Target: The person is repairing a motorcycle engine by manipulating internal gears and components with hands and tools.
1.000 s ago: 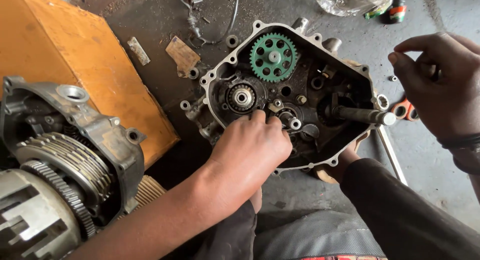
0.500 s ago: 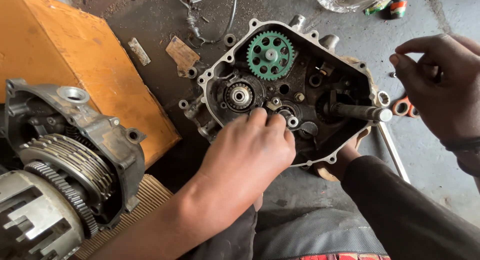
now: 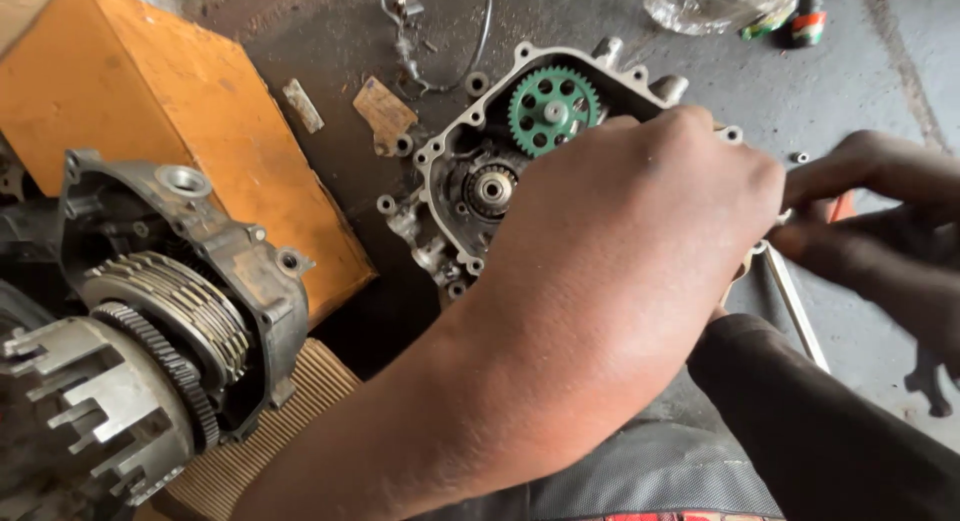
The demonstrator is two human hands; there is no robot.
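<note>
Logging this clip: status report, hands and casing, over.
Left hand spread over the open engine casing, hiding most of it. Right hand at casing's right edge, grip unclear. Green gear visible.

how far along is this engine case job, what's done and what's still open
Done: the engine case lies open on the floor, the green gear and a bearing seated inside, and the clutch assembly sits apart at the left. In hand: the left hand reaches into the case, hiding what it touches; the right hand waits at the case's edge. Left: the case has no cover on yet.
</note>
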